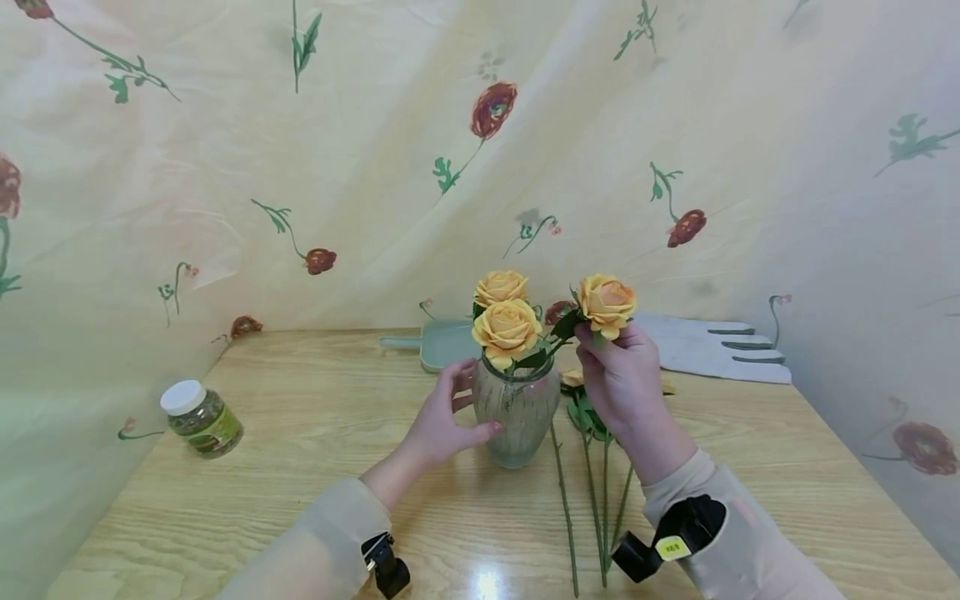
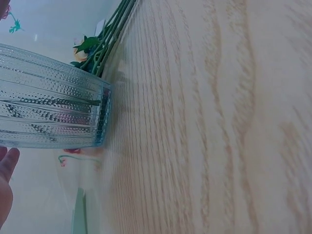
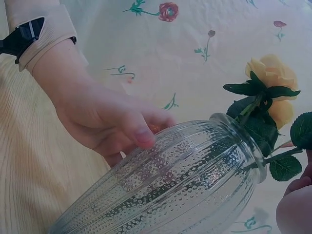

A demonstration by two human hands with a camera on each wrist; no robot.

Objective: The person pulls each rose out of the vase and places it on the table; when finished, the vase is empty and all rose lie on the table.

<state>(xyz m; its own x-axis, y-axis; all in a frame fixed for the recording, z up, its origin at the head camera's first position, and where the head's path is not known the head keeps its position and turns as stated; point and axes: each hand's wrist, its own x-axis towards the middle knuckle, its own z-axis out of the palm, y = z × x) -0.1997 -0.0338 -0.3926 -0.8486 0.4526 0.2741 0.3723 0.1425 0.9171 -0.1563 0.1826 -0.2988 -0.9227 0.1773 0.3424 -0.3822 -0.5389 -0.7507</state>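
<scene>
A ribbed clear glass vase stands on the table with two yellow artificial roses in it. My left hand holds the vase from its left side, thumb in front and fingers around the back. In the right wrist view that thumb of the left hand touches the dimpled glass. Just right of the vase mouth, my right hand pinches another yellow rose close under its bloom. This rose's stem slants down into the vase. The left wrist view shows stem ends inside the glass.
Several more stems lie on the table right of the vase, their blooms partly hidden by the right hand. Behind are a pale green dustpan-like tool and a pale glove. A white-lidded jar lies tilted at the left.
</scene>
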